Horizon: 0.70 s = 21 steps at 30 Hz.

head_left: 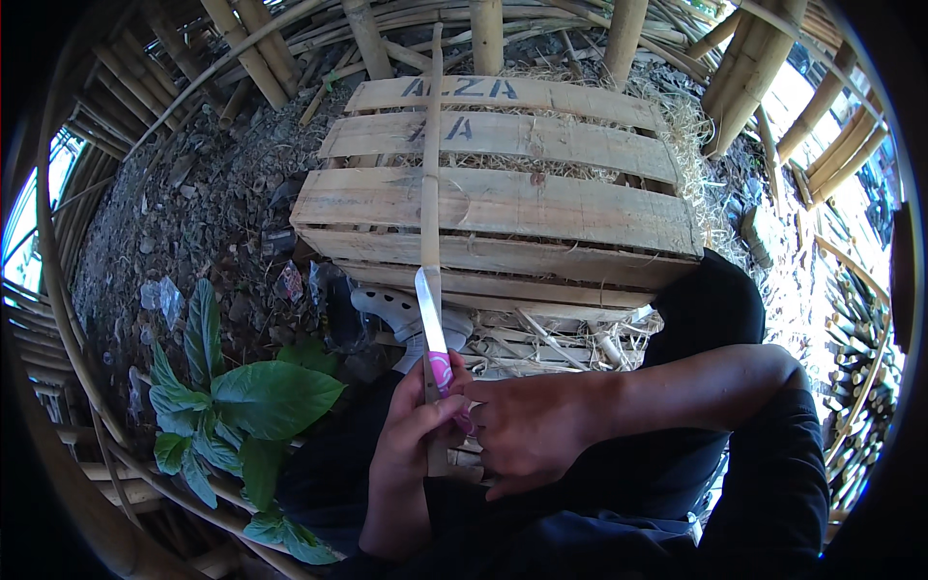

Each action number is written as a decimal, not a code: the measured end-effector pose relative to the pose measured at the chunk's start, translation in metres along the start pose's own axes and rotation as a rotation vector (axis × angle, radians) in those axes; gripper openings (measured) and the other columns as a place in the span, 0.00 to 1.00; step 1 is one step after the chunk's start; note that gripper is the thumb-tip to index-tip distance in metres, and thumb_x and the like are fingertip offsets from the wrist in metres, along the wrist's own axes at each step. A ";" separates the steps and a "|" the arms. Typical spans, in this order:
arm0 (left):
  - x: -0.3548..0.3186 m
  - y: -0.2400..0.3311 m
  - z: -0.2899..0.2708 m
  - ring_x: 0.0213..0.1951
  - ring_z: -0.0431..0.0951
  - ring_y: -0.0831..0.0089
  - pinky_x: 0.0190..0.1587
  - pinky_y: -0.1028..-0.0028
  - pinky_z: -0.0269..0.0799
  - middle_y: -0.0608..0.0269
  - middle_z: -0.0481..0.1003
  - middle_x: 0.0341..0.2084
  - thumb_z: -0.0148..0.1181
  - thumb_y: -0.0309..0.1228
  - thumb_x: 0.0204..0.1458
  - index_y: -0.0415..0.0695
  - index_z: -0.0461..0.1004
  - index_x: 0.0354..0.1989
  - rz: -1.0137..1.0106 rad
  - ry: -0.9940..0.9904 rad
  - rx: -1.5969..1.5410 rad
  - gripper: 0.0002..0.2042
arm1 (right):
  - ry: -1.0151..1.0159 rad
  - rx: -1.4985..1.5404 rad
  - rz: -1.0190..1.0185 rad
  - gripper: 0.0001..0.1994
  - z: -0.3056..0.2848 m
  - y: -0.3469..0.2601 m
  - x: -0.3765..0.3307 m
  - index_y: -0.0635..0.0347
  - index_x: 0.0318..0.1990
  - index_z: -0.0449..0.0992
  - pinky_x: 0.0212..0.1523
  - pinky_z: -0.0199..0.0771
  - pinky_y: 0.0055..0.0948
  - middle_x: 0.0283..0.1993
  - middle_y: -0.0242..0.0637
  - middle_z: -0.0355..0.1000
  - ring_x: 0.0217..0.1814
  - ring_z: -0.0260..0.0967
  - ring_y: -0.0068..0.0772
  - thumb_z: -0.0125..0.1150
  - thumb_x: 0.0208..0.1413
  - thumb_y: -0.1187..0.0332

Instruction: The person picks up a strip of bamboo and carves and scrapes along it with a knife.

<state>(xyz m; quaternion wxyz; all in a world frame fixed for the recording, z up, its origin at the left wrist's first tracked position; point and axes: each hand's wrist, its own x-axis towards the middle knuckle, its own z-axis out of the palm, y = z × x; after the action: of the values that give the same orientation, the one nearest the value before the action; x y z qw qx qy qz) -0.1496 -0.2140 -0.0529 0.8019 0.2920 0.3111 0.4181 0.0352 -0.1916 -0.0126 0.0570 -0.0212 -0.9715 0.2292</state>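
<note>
A long, pale bamboo strip (432,184) runs from near my lap, over a wooden crate (570,208), toward the far bamboo posts. My left hand (404,440) is wrapped round its near part, the thumb lying across the front. Along the strip lies a knife (431,314), its bright blade pointing away from me and its pink-and-white patterned handle between my hands. My right hand (532,425) is closed at the lower end of that handle, with its fingers curled. Where exactly the fingers meet the handle is partly hidden.
Beyond my knees, the slatted crate rests among straw and dark, littered ground. A leafy green plant (261,401) grows at left. Bamboo posts (486,39) ring the space, and a bundle of cut bamboo (855,387) lies at right. A pale clog (391,307) shows beside the crate.
</note>
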 end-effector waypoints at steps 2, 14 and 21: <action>0.000 0.001 0.001 0.30 0.67 0.86 0.25 0.84 0.60 0.71 0.65 0.32 0.62 0.26 0.47 0.42 0.60 0.52 -0.029 0.005 -0.018 0.24 | -0.045 0.025 0.024 0.27 0.004 0.000 0.001 0.59 0.16 0.73 0.57 0.61 0.46 0.19 0.37 0.70 0.33 0.71 0.42 0.47 0.62 0.51; 0.002 -0.002 0.003 0.29 0.67 0.86 0.25 0.83 0.61 0.72 0.63 0.32 0.64 0.26 0.47 0.43 0.60 0.51 -0.022 0.019 -0.067 0.24 | -0.043 0.060 0.010 0.26 0.006 -0.001 0.001 0.59 0.15 0.75 0.48 0.64 0.46 0.19 0.40 0.71 0.29 0.71 0.44 0.49 0.59 0.52; 0.004 -0.003 0.000 0.30 0.66 0.86 0.27 0.84 0.62 0.72 0.63 0.32 0.62 0.25 0.47 0.43 0.60 0.51 -0.019 -0.030 0.054 0.23 | -0.078 0.158 0.028 0.27 0.012 0.000 0.003 0.58 0.16 0.75 0.57 0.60 0.51 0.18 0.38 0.71 0.30 0.72 0.45 0.45 0.62 0.52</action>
<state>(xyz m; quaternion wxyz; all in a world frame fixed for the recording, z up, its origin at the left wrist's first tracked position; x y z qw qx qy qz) -0.1458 -0.2122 -0.0562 0.8022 0.3169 0.3129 0.3976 0.0308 -0.1968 -0.0227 0.0175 -0.0211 -0.9514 0.3068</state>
